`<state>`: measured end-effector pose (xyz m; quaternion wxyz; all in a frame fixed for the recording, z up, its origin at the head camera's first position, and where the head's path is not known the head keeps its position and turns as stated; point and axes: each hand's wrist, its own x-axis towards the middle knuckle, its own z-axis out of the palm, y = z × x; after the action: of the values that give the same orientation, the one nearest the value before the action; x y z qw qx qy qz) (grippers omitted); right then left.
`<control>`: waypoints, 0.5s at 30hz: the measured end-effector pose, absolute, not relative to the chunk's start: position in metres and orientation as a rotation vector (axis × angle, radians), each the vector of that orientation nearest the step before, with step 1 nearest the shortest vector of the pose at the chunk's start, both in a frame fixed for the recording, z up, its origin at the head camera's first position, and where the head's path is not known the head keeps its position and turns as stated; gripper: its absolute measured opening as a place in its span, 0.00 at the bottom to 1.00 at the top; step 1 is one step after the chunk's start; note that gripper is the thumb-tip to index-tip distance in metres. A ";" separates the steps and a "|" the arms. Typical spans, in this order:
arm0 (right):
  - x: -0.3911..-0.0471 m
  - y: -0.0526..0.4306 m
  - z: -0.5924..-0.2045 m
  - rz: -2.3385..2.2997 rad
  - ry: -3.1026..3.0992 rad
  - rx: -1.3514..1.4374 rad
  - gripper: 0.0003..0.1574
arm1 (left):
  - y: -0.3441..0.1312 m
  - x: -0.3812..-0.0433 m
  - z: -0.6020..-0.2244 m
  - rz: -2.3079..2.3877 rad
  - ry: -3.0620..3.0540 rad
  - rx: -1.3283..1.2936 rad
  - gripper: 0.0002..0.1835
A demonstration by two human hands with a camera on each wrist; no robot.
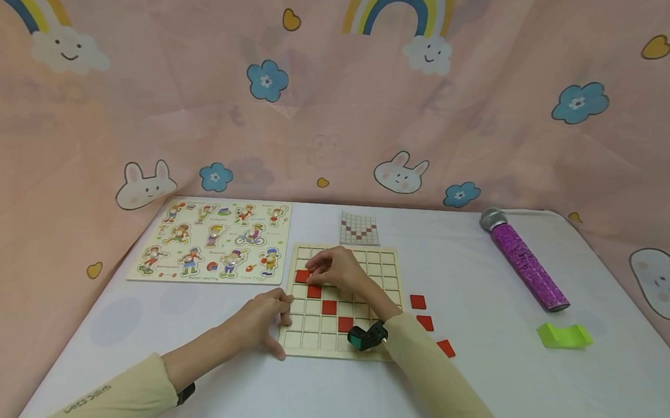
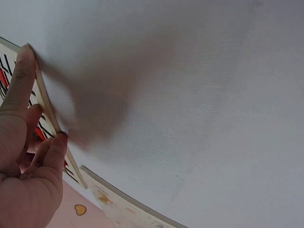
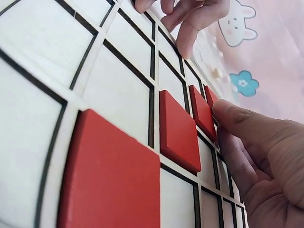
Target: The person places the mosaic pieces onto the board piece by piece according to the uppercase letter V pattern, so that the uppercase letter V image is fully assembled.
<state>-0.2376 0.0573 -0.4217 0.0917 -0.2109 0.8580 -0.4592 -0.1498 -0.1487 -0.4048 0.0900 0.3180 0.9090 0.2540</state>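
The grid board [image 1: 313, 339] lies flat on the white-covered bench [image 1: 509, 389]. 4 red tiles [image 1: 329, 308] stand on it in a diagonal row; 3 loose tiles [image 1: 417, 302] lie on the bench just beside its right edge.

The hands are apart from each other. The left hand [image 1: 259, 321] touches the board's left edge, thumb and fingers spaced along it. The right hand [image 1: 340, 270] is over the board, fingertips at the farthest tile [image 1: 302, 276] of the row; whether they pinch it cannot be determined.

A small pattern card [image 1: 359, 228] lies just beyond the board. A picture puzzle [image 1: 200, 238] is at the left. A purple microphone [image 1: 524, 259] and a green block [image 1: 565, 336] lie well apart at the right.
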 end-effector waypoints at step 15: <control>-0.236 0.061 -0.424 -1.487 2.462 -0.586 0.16 | -0.149 -0.149 -0.404 0.755 2.711 0.959 0.23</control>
<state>-0.2360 0.0609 -0.4240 0.1030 -0.1986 0.8342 -0.5040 -0.1495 -0.1487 -0.4044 0.0844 0.3215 0.9086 0.2530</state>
